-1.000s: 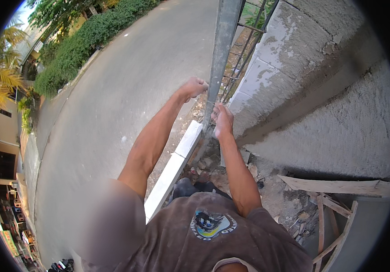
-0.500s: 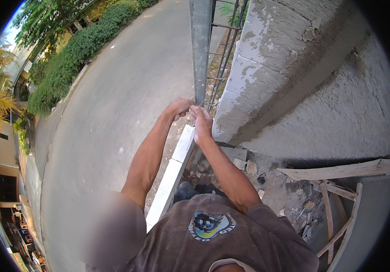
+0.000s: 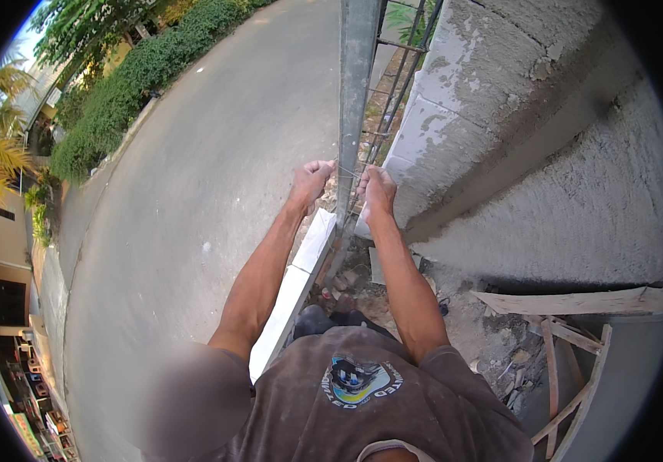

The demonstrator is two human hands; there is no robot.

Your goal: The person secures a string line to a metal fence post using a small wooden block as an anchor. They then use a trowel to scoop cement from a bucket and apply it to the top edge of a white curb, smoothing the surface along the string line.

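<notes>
Flanking one grey post [image 3: 357, 92]: left hand [image 3: 310, 181], right hand [image 3: 377, 189].

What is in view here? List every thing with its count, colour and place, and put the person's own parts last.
metal post: one, grey, upright at centre top
thin wire: one, pale, stretched between the hands across the post
rebar cage: one, dark, right of the post
block wall: one, grey, rough mortar, right
white kerb: one, below the left forearm
road: one, grey, left
hedge: green, upper left
wooden frame: one, pale, lower right
rubble: brown-grey, at the wall's foot
left hand: closed on the wire
right hand: closed on the wire
</notes>
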